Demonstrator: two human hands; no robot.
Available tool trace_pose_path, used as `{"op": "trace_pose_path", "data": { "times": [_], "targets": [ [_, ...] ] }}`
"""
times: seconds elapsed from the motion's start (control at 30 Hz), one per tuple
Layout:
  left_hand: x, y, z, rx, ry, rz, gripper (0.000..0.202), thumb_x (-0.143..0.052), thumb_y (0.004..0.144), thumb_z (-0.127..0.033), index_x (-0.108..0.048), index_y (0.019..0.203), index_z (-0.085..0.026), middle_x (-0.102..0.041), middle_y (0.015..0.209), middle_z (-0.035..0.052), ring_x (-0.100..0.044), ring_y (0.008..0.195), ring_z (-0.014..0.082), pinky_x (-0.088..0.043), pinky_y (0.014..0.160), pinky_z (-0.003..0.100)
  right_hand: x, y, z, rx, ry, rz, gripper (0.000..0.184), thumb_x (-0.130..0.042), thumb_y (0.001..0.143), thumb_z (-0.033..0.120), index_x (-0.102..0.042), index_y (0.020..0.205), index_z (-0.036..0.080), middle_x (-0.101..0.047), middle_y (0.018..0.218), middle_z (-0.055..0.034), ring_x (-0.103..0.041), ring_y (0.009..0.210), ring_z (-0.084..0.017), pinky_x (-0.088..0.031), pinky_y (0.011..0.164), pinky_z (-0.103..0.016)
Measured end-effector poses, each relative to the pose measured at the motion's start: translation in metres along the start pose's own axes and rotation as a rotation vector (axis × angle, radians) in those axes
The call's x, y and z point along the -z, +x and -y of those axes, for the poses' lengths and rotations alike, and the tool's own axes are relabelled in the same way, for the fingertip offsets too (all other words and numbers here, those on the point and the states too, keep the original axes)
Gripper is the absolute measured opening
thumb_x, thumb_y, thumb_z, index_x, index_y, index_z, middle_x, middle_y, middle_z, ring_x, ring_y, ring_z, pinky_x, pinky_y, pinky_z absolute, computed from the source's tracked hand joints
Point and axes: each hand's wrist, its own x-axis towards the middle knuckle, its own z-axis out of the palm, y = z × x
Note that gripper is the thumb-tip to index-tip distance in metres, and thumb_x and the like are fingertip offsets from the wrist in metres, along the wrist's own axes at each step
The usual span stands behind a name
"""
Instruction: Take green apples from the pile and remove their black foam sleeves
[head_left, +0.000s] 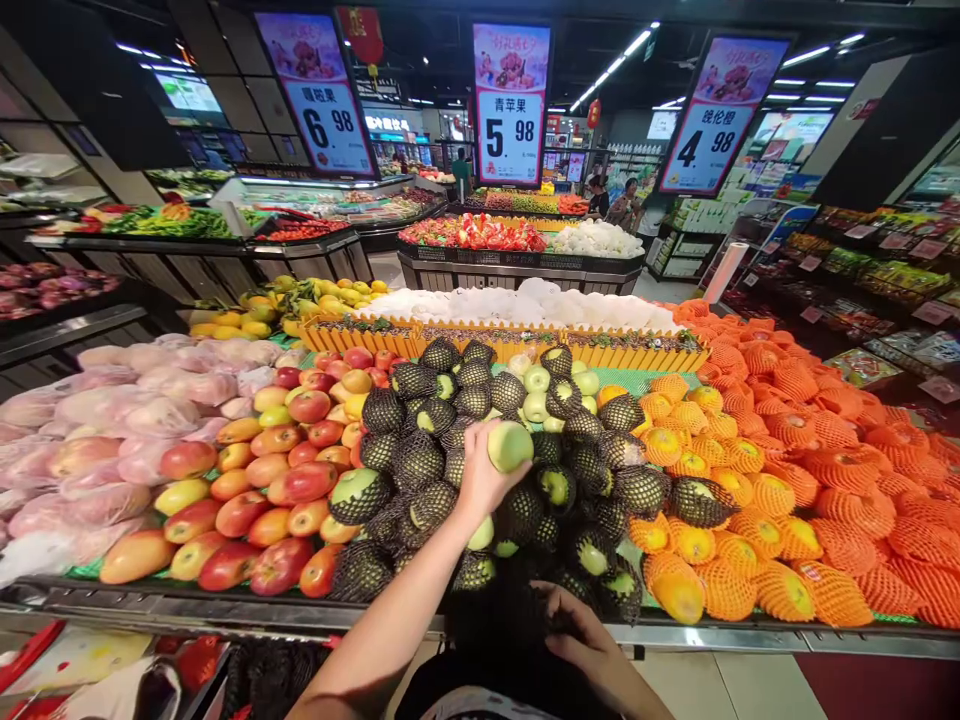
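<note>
My left hand (pixel 480 480) reaches out over the fruit stand and is closed round a bare green apple (pixel 510 445), held just above a pile of green apples in black foam nets (pixel 420 455). My right hand (pixel 581 630) stays low at the stand's front edge. Its fingers curl into a dark bundle of black netting (pixel 495 625) close to my body. Several unwrapped green apples (pixel 536 392) lie at the back of the pile.
Red and yellow apples (pixel 277 480) lie to the left, with bagged fruit (pixel 112 420) beyond them. Oranges in orange nets (pixel 757 470) fill the right side. A metal rail (pixel 225 605) edges the stand. Price signs (pixel 510 105) hang above; people stand far back.
</note>
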Motion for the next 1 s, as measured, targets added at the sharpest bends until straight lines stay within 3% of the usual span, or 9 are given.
{"op": "trace_pose_path", "data": {
  "times": [0.13,0.23,0.3,0.4,0.63,0.73,0.8,0.9,1.0],
  "targets": [
    [0.031,-0.057,0.012,0.429,-0.656,0.327,0.067,-0.083,0.065,-0.046,-0.052,0.119,-0.021,-0.061,0.111,0.0067,-0.060,0.103,0.0245,-0.051,0.089,0.036,-0.044,0.023,0.051,0.104,-0.124,0.164,0.011,-0.061,0.077,0.019,-0.067,0.085,0.024,-0.072,0.124,-0.0061,-0.060,0.120,-0.030,-0.043,0.104,-0.043],
    [0.053,-0.083,0.034,0.609,-0.851,0.443,0.071,-0.087,0.058,-0.050,-0.054,0.113,-0.021,-0.060,0.097,0.0028,-0.058,0.086,0.0184,-0.048,0.073,0.028,-0.082,0.046,0.072,0.263,-0.325,0.290,0.020,-0.056,0.078,0.014,-0.069,0.090,0.025,-0.075,0.104,-0.0033,-0.065,0.097,-0.024,-0.049,0.089,-0.035],
    [0.071,-0.090,0.047,0.602,-0.884,0.455,0.074,-0.090,0.054,-0.044,-0.053,0.114,-0.022,-0.059,0.095,0.0012,-0.056,0.083,0.0164,-0.046,0.071,0.026,-0.107,0.060,0.076,0.348,-0.465,0.275,0.022,-0.057,0.080,0.013,-0.070,0.093,0.025,-0.075,0.091,-0.0011,-0.064,0.083,-0.020,-0.050,0.079,-0.030],
    [0.102,-0.093,0.063,0.583,-0.949,0.478,0.073,-0.086,0.064,-0.040,-0.049,0.125,-0.026,-0.060,0.100,0.0008,-0.057,0.087,0.0168,-0.046,0.078,0.028,-0.139,0.078,0.069,0.432,-0.580,0.124,0.018,-0.061,0.084,0.014,-0.072,0.094,0.025,-0.074,0.082,0.0001,-0.063,0.071,-0.018,-0.049,0.069,-0.026],
    [0.147,-0.102,0.106,0.488,-1.153,0.493,0.057,-0.054,0.090,-0.062,-0.055,0.134,-0.026,-0.060,0.124,0.0066,-0.053,0.121,0.0260,-0.037,0.109,0.039,-0.187,0.100,0.043,0.594,-0.492,-0.350,0.003,-0.069,0.088,0.020,-0.070,0.088,0.022,-0.072,0.085,-0.0044,-0.068,0.080,-0.020,-0.053,0.072,-0.029],
    [0.156,-0.102,0.116,0.445,-1.200,0.610,0.074,-0.062,0.081,-0.072,-0.050,0.139,-0.027,-0.060,0.126,0.0079,-0.055,0.120,0.0289,-0.040,0.106,0.041,-0.196,0.106,0.042,0.554,-0.466,-0.477,0.002,-0.070,0.088,0.024,-0.070,0.086,0.022,-0.069,0.086,-0.0045,-0.066,0.080,-0.021,-0.051,0.073,-0.031],
    [0.162,-0.099,0.117,0.425,-1.153,0.700,0.084,-0.078,0.071,-0.063,-0.046,0.141,-0.031,-0.059,0.128,0.0068,-0.057,0.118,0.0285,-0.042,0.102,0.039,-0.198,0.108,0.045,0.482,-0.425,-0.528,0.007,-0.071,0.088,0.028,-0.069,0.084,0.022,-0.068,0.087,-0.0048,-0.064,0.083,-0.021,-0.050,0.075,-0.031],
    [0.170,-0.094,0.116,0.388,-1.044,0.797,0.086,-0.087,0.068,-0.046,-0.043,0.141,-0.032,-0.057,0.131,0.0059,-0.056,0.120,0.0278,-0.042,0.102,0.038,-0.198,0.108,0.050,0.366,-0.313,-0.533,0.015,-0.072,0.086,0.032,-0.066,0.078,0.021,-0.065,0.081,-0.0027,-0.060,0.080,-0.020,-0.048,0.074,-0.030],
    [0.174,-0.093,0.118,0.362,-1.005,0.883,0.082,-0.083,0.072,-0.046,-0.043,0.142,-0.030,-0.056,0.132,0.0069,-0.054,0.123,0.0293,-0.039,0.105,0.042,-0.194,0.104,0.053,0.241,-0.156,-0.471,0.024,-0.075,0.081,0.039,-0.064,0.072,0.020,-0.059,0.071,0.0006,-0.053,0.068,-0.017,-0.044,0.063,-0.028]
  ]
}}
